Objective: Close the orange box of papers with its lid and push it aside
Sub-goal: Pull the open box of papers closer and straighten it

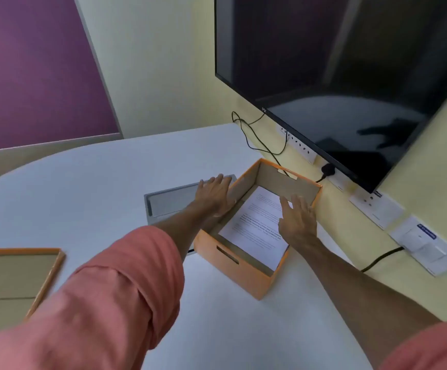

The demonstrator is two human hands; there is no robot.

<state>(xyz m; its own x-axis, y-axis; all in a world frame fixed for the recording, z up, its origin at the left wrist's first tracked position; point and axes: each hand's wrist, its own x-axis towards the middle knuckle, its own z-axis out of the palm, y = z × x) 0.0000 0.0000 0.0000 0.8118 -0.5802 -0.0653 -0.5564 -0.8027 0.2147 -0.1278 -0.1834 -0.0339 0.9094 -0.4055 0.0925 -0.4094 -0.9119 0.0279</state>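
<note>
The orange box (246,276) stands open on the white table, near the wall at the right. A stack of printed papers (257,225) lies flat inside it. Its lid (17,276) lies upside down at the table's left edge, orange rim up, far from the box. My left hand (214,194) rests flat with fingers spread against the outside of the box's left wall. My right hand (298,220) hovers open over the papers at the box's right side, fingers apart, holding nothing.
A grey cable hatch (169,201) is set into the white table (110,182) just left of the box. A dark wall screen (350,76) hangs above. Sockets, plugs and cables (259,140) run along the yellow wall to the right.
</note>
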